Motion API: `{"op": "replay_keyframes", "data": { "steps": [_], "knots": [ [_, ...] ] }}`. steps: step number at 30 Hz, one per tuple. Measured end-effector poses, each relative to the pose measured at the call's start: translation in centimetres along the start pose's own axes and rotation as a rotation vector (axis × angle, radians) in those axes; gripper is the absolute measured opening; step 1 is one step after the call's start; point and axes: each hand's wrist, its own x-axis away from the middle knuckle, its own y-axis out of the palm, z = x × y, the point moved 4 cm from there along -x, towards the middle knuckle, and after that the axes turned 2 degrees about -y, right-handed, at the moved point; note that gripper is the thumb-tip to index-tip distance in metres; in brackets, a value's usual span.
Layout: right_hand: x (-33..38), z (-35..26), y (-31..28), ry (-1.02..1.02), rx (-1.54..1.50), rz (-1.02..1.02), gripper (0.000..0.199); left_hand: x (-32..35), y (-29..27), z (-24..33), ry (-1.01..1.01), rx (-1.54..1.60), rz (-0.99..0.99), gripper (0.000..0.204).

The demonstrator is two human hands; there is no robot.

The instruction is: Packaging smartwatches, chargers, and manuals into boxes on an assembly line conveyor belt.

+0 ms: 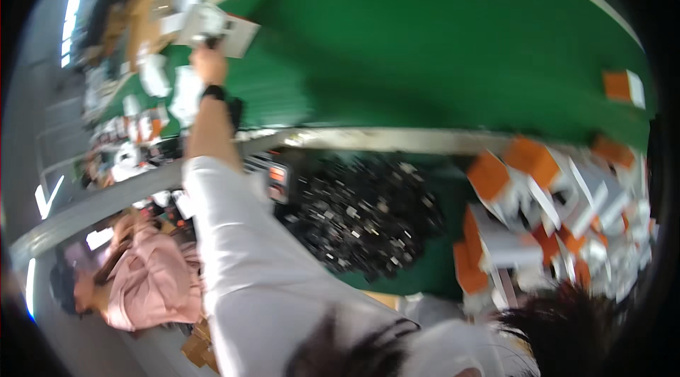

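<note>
My left arm in a white sleeve reaches far out to the upper left. A black band circles its wrist. My left hand (210, 65) is blurred and looks closed, with a small dark thing (212, 42) at its fingertips that I cannot make out. Just beyond the fingers is an open white box (241, 36) with an orange edge, lying at the left part of the green belt (425, 44). Whether the hand touches the box is unclear from the blur. My right hand is not in view.
A heap of small black parts (361, 214) fills the near middle. White and orange boxes (503, 235) pile up at the right; one box (623, 88) lies on the belt's far right. A pale rail (397, 140) edges the belt. A person in pink (152, 278) works at the left.
</note>
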Motion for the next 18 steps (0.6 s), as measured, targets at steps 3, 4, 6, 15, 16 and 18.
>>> {"op": "replay_keyframes", "data": {
  "steps": [3, 4, 6, 15, 16, 18],
  "knots": [
    [12.7, 5.0, -3.1, 0.171, -0.021, 0.121, 0.033, -0.1, -2.8, 3.3, 0.170, -0.166, -0.187, 0.039],
    [17.1, 6.5, -3.2, 0.221, -0.030, 0.148, 0.033, -0.2, -4.1, 3.9, 0.197, -0.162, -0.224, 0.041],
    [23.6, 8.6, -3.0, 0.293, -0.046, 0.200, 0.033, 2.9, -7.6, 6.8, 0.242, -0.097, -0.201, 0.050],
    [28.9, 11.5, -0.5, -0.116, 0.007, 0.138, 0.027, 25.1, -26.0, 21.0, 0.407, 0.140, -0.265, 0.028],
    [29.2, 11.3, -0.4, -0.146, 0.079, 0.090, 0.024, 28.7, -28.1, 21.8, 0.357, 0.227, -0.269, 0.025],
    [28.3, 11.0, -1.0, -0.254, 0.139, 0.045, 0.022, 35.1, -30.3, 22.4, 0.291, 0.378, -0.242, 0.022]
  ]
}}
